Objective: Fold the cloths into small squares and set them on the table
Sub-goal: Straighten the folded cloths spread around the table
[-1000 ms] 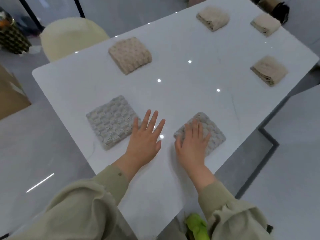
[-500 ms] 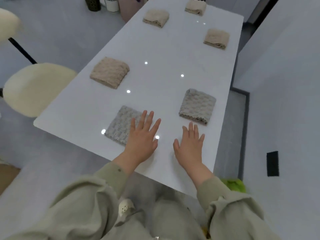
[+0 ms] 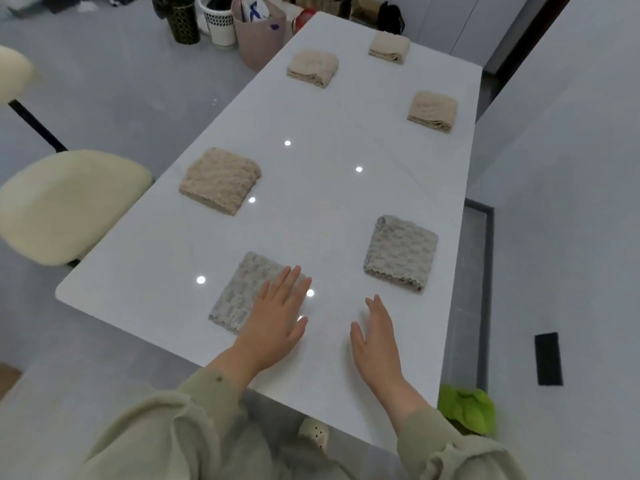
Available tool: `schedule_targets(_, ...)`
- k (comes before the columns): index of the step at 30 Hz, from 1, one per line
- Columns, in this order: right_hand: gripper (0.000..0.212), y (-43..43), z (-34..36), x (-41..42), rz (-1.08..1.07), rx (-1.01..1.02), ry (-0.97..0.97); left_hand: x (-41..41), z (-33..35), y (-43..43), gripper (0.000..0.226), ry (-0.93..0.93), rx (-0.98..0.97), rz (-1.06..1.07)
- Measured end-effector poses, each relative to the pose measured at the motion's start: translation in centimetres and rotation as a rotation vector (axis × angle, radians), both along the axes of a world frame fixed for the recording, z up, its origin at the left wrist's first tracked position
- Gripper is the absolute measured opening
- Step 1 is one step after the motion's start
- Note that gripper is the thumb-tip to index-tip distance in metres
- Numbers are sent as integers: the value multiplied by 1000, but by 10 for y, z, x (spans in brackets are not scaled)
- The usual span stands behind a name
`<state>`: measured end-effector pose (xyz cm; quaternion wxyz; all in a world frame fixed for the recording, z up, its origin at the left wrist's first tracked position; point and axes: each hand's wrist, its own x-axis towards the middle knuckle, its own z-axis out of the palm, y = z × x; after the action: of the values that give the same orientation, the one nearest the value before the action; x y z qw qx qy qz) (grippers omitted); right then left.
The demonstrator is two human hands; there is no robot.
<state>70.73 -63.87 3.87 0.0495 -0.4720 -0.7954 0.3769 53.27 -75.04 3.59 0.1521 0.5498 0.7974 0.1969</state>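
Six folded cloths lie on a white table [image 3: 329, 209] in two columns; we note that each lies flat as a small square, none touching another. In the left column we find the near grey cloth [image 3: 235, 292], the mid beige cloth [image 3: 220, 180] and the far-left beige cloth [image 3: 312, 67]; in the right column, the right grey cloth [image 3: 401, 252], the right beige cloth [image 3: 433, 110] and the farthest beige cloth [image 3: 389, 46].

The left hand [image 3: 277, 327] lies palm down with fingers straight and slightly spread, grasping nothing; its fingers cover the near right part of the near grey cloth, while its heel is over bare table. The right hand [image 3: 375, 337] is likewise released, fingers straight and close together, over bare table near the front edge; it is apart from the right grey cloth; we cannot tell whether it touches the surface.

To the left of the table stands a cream chair [image 3: 69, 202]; on the floor past the far end stand a dark patterned bin [image 3: 181, 20], a white basket [image 3: 218, 26] and a pink bucket [image 3: 259, 36]; a green object [image 3: 467, 408] lies by the near right corner.
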Motion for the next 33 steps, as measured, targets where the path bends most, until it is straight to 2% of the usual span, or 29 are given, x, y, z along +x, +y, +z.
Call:
schedule_targets(2, 56, -4, -2, -15, -21, -119, 40, -18, -5, -1, 62, -109, 64, 50)
schedule_targets(5, 61, -14, -7, -44, 17, -229, 71, -50, -11, -4, 54, -338, 169, 285)
schedule_targets(8, 60, -23, -6, -77, -163, -271, 159, -81, -12, -7, 53, -523, 181, 448)
schedule_targets(12, 58, -35, -4, -118, -343, -255, 250, -111, -17, -4, 53, -563, 151, 339)
schedule_targets(20, 54, -46, -14, -152, -510, -182, 348, -128, -27, -3, 55, -639, 136, 246)
schedule_targets(23, 54, -55, -18, -156, -543, -168, 363, -128, -29, -3, 57, -677, 135, 218)
schedule_targets(28, 65, -66, -19, -163, -541, -146, 372, -125, -30, -4, 62, -731, 141, 190)
schedule_targets(33, 68, -67, -19, -171, -548, -176, 396, -121, -30, -6, 62, -718, 128, 160)
